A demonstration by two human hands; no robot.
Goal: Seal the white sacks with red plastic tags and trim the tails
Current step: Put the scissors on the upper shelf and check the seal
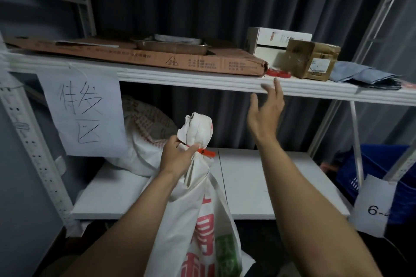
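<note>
My left hand point(177, 156) grips the gathered neck of a white sack point(198, 209) with red and green print. A red plastic tag point(206, 152) is cinched around that neck, just right of my fingers. Above the tag the sack's top point(197, 129) bunches upward. My right hand point(266, 108) is raised with fingers spread and holds nothing; its fingertips are at the front edge of the upper shelf point(202, 80). A small pile of red tags point(278, 73) lies on that shelf, just above my right hand. A second white sack point(146, 132) rests on the lower shelf, behind the first.
The upper shelf carries a flat cardboard box point(135, 56), a metal tray point(173, 45), a white box point(276, 40), a brown parcel point(313, 59) and grey bags point(364, 75). A handwritten paper sign point(83, 110) hangs left. The lower shelf board point(247, 182) is white. A blue crate point(378, 175) stands right.
</note>
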